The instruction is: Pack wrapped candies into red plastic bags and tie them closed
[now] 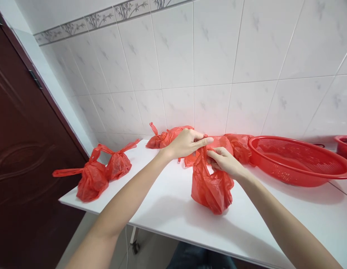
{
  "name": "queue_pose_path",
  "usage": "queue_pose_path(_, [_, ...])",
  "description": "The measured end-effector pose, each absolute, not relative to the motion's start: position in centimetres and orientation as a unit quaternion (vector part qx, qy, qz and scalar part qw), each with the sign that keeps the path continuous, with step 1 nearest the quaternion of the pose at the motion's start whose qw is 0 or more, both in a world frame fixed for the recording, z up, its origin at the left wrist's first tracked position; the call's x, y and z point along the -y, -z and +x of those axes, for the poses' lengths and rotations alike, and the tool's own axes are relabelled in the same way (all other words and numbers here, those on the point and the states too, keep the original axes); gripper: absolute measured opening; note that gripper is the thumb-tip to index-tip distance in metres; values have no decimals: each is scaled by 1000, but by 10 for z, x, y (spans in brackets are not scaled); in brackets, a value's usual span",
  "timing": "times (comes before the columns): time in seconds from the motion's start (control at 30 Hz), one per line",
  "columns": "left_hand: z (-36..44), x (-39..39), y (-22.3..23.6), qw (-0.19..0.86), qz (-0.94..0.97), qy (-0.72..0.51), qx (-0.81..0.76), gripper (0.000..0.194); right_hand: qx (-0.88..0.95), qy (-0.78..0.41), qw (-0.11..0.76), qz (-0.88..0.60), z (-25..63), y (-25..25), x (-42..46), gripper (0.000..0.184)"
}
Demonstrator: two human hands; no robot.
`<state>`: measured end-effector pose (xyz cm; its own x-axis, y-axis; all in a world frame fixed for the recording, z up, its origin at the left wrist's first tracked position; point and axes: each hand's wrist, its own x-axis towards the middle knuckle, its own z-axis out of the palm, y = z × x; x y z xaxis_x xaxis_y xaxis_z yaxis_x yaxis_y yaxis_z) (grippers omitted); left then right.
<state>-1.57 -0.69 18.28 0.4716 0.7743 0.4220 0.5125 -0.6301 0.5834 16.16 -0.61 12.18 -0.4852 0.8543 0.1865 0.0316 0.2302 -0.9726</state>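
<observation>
Inspection finds the left hand (184, 144) and right hand (224, 162) pinching the gathered top of a red plastic bag (211, 188), its filled base resting on the white worktop (299, 213). Two further red bags (165, 137) (239, 147) lie directly behind the hands, against the tiled wall (212, 56). Two knotted red bags (92, 181) (118, 163) sit touching at the worktop's left end. A red mesh basket (296, 160) stands at right.

Two tied red plastic bags (100, 175) sit together near the worktop's (302, 213) left edge, beside a dark wooden door (30, 149). A red mesh basket (293, 160) sits towards the right end, close to the white tiled wall (212, 67), and a second red basket (344, 147) stands just past it in the back corner.
</observation>
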Motion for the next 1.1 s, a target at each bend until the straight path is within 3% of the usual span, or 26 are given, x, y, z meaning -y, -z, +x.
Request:
queue_pose_path(0.1, [-14,1,-175,153,825,-335,-429,45,718,-503,380,-295,166,-119,10,39])
queue_pose_path(0.2, [-14,-3,-166,170,799,-330,-473,30,771,-420,390,-277,171,-114,13,25])
queue_pose_path(0.33, [-15,-8,-155,264,793,-299,-460,48,778,-297,470,-292,173,-105,9,4])
queue_pose_path(0.5, [-15,-12,-145,414,754,-264,-436,65,753,-235,539,-297,172,-93,0,7])
queue_pose_path(0.77, [-13,-6,-137,585,636,-318,-390,46,776,17,568,-275,174,-74,2,15])
queue_pose_path(0.87, [-10,-7,-133,584,621,-336,-400,44,781,77,561,-265,170,-69,5,5])
queue_pose_path(0.93, [-11,-11,-130,557,640,-347,-399,46,773,83,568,-269,169,-69,7,8])
queue_pose_path(1.1, [-38,-35,-114,415,685,-408,-437,38,747,-99,580,-309,184,-74,23,22])
